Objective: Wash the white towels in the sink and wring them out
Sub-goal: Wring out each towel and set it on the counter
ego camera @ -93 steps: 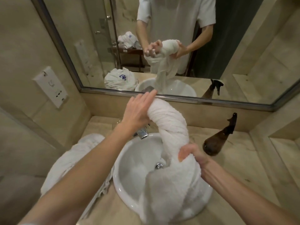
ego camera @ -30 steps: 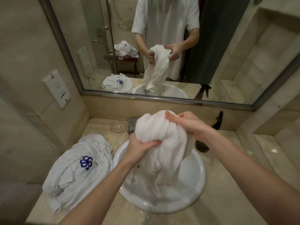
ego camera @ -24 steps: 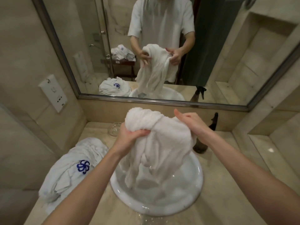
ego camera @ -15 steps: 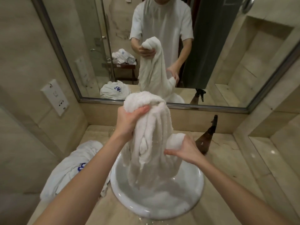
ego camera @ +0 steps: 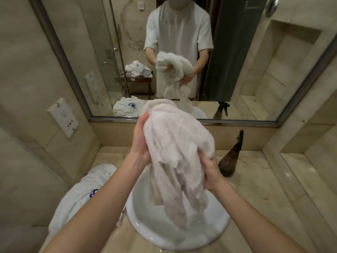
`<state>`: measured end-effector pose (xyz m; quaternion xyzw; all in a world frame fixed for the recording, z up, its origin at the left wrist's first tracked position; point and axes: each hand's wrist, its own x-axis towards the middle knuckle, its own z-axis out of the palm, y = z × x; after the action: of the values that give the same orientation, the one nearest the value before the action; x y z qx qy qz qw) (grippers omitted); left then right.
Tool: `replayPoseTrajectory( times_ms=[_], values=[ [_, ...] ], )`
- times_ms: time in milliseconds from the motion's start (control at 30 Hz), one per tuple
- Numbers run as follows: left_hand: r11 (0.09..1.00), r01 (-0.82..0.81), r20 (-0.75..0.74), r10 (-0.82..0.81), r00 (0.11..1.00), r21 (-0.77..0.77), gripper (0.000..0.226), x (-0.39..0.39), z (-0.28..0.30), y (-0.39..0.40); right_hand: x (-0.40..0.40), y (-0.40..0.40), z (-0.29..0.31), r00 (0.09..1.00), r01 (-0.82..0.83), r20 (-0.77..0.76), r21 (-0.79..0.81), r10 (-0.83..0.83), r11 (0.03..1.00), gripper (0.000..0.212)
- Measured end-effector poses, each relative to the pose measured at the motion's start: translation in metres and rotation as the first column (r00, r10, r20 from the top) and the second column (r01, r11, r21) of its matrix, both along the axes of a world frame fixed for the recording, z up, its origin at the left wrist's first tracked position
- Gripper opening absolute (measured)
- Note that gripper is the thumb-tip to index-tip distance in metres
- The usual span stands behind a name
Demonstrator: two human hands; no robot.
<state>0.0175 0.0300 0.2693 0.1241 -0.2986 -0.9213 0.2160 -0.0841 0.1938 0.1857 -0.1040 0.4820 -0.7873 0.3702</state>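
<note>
A: status on the wet towel (ego camera: 175, 143)?

B: Held up above the sink (ego camera: 138, 225), bunched. Top end sits high, in front of the mirror's (ego camera: 255, 70) lower edge; loose tails hang down w/ the lowest end reaching into the basin.

A: hands?

B: Left hand (ego camera: 141, 141) grips the upper bunch from the left side, fingers curled round the cloth. Right hand (ego camera: 211, 172) lower and to the right, fingers curled into a fold midway down. Both closed on the towel, nothing loose.

A: sink contents?

B: Water in the bottom, looks shallow. Can't tell if the drain is plugged; the towel hides the middle.

A: other towels?

B: One pile (ego camera: 83, 194) on the table (ego camera: 255, 207) left of the sink, white w/ a blue logo, edge just beside the rim. Part hidden by the left forearm.

A: anything else near the sink?

B: Brown spray bottle (ego camera: 229, 161) on the table right of the sink and behind it, near the right hand, not touching. Glass item behind the sink on the left, mostly hidden by the left wrist, can't ID. Wall socket plate (ego camera: 63, 117) up left of the sink. Mirror above shows the person in a white tee holding the same towel, plus more towels on a stand further back.
</note>
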Motion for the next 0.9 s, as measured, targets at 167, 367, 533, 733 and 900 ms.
replayPoseTrajectory(
  times_ms=[167,367,533,733,900],
  values=[
    [0.997,0.037,0.219,-0.021,0.976,-0.070,0.044,0.014,-0.047,-0.008,-0.016,0.013,0.027,0.997,-0.050,0.053,-0.111,0.056,0.993,0.075],
    [0.982,0.158,0.415,-0.103,0.904,-0.101,0.068,0.032,-0.116,-0.021,-0.015,0.030,0.064,0.993,-0.051,0.094,-0.154,0.066,0.987,0.028],
    [0.797,0.506,0.556,-0.270,0.786,-0.329,0.110,0.030,-0.125,0.022,-0.006,0.031,0.074,0.995,-0.052,0.081,-0.155,0.065,0.987,0.041],
    [0.944,0.257,0.274,-0.196,0.942,-0.206,0.094,0.005,-0.119,0.044,-0.014,0.054,0.059,0.996,0.043,0.087,-0.183,-0.028,0.982,0.027],
    [0.979,0.131,0.194,-0.100,0.976,-0.153,0.081,-0.027,-0.090,0.065,-0.020,0.086,0.041,0.986,0.117,0.136,-0.165,-0.095,0.979,0.040]
  ],
)
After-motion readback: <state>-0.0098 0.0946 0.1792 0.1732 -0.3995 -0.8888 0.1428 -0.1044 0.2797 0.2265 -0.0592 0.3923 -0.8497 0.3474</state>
